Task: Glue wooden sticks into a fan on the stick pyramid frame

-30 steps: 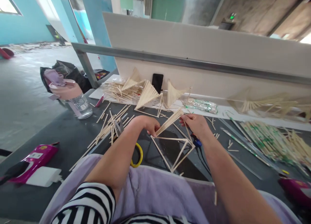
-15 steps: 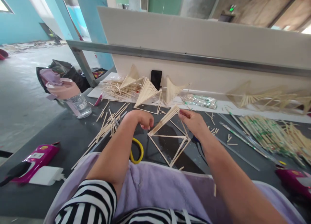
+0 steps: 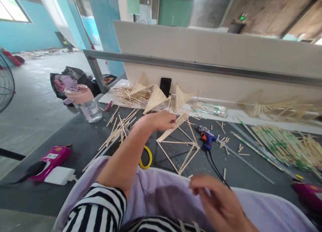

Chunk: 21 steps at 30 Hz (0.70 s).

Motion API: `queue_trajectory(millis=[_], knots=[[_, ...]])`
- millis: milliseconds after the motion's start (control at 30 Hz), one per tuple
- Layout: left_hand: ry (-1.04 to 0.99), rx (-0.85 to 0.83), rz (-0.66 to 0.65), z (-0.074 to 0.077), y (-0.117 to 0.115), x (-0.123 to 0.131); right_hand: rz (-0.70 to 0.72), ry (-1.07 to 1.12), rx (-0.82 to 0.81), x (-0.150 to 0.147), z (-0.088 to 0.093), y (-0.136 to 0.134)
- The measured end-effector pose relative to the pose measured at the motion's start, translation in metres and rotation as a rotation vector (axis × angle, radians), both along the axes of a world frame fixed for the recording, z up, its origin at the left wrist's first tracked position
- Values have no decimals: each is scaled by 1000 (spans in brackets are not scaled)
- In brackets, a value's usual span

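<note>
A frame of thin wooden sticks (image 3: pixel 177 142) lies on the dark table before me, with a narrow fan of close-set sticks (image 3: pixel 174 127) along its upper left side. My left hand (image 3: pixel 164 120) is at the upper edge of this fan, its fingers curled together; whatever they pinch is hidden. My right hand (image 3: pixel 217 200) is off the frame, near the table's front edge, smeared by motion, with thumb and fingers apart and nothing seen in them. A blue glue gun (image 3: pixel 208 138) lies right of the frame. Yellow-handled scissors (image 3: pixel 150 158) lie left of it, partly behind my left forearm.
Loose sticks (image 3: pixel 117 129) lie to the left, bundled sticks (image 3: pixel 279 141) to the right. Finished stick models (image 3: pixel 156 97) and a phone (image 3: pixel 165 87) stand along the back board. A water bottle (image 3: pixel 87 104) and a magenta device (image 3: pixel 52 160) are on the left.
My right hand has let go of the fan's upper end and drawn back toward me, uncovering the glue gun. My left hand has moved up and right along the fan.
</note>
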State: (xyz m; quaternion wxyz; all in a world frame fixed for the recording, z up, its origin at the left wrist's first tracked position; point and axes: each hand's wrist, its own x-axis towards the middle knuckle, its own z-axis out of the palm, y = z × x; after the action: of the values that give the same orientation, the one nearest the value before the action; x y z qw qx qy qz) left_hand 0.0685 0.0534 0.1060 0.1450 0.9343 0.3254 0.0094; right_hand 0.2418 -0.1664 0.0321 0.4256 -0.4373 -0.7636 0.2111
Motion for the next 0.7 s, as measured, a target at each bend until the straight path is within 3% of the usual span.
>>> queue_trajectory(millis=[67,233,333,500,700], knots=[[41,-13,-57,5,-5,11,205,-122,-108,-19,-3,5],[86,-134,24,13,-7,10,345,-234,-148,-72,-5,41],[39,-186,200,22,-3,-18,368,-345,-58,-97,-19,57],[73,-166,571,37,8,-82,212,-483,-72,-120,-48,62],[220,-252,839,23,15,-137,191,-496,-77,-118,-53,58]])
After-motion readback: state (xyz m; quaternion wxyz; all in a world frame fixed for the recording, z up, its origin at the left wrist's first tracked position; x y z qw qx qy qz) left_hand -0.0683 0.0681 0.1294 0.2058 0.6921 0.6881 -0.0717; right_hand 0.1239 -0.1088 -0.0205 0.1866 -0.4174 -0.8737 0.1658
